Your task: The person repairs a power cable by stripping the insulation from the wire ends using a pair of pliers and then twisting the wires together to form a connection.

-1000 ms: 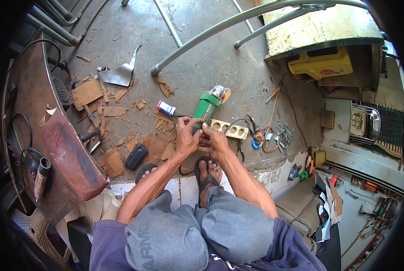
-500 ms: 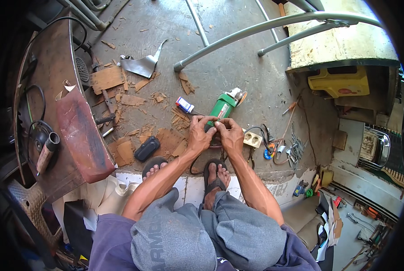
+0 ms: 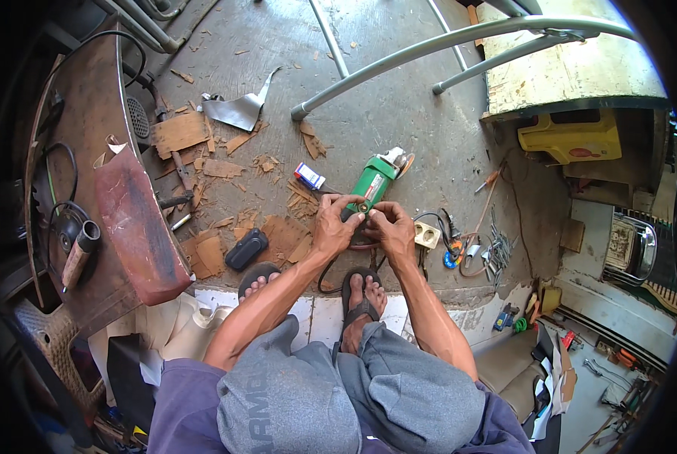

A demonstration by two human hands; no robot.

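So, tiny pc (image 3: 363,206) btwn fingertips (image 3: 352,199), grinder (image 3: 371,180) beyond

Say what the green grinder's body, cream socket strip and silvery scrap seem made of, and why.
Grinder body: probably hard plastic, with even green colour and slight sheen. Socket strip: likely smooth plastic, from its moulded-looking recesses. Silvery scrap: metallic shine, thin; metal sheet or coated vinyl, unclear.
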